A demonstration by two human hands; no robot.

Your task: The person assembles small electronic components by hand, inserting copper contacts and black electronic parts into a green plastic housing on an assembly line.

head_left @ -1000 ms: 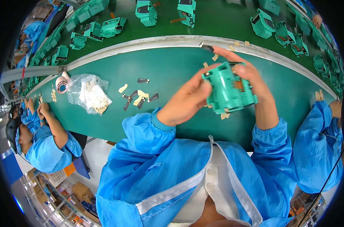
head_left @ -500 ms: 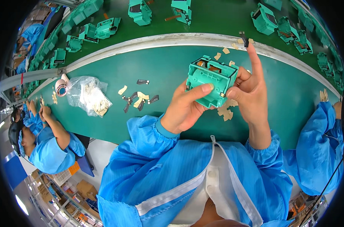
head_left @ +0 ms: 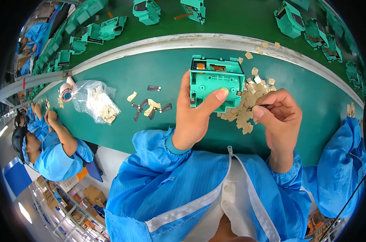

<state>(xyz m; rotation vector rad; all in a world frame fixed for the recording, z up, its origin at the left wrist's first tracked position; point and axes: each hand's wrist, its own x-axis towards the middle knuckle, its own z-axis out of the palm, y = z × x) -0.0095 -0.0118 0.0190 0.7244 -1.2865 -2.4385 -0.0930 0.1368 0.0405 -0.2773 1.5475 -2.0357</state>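
My left hand (head_left: 193,123) grips a green plastic housing (head_left: 219,82), thumb across its front face and fingers behind it. In the housing's top openings an orange-brown part shows. Just right of it, my right hand (head_left: 285,121) pinches a small thin black strip (head_left: 262,106) between thumb and fingertips, apart from the housing. Behind and below the strip lies a heap of small beige paper-like pieces (head_left: 251,97) on the green table (head_left: 142,64). Further left, several black strips (head_left: 165,107) lie mixed with a few beige pieces.
A clear plastic bag (head_left: 96,101) of beige pieces and a tape roll (head_left: 66,92) lie at the left. Beyond the metal rail (head_left: 171,42), several green housings (head_left: 146,11) stand on a green belt. One co-worker (head_left: 56,149) sits left; another's blue sleeve (head_left: 342,161) is at right.
My right hand has come down from the rail toward me; the black strip, earlier on its raised index fingertip, is now pinched. The housing has turned upright and shifted slightly left, uncovering the beige heap.
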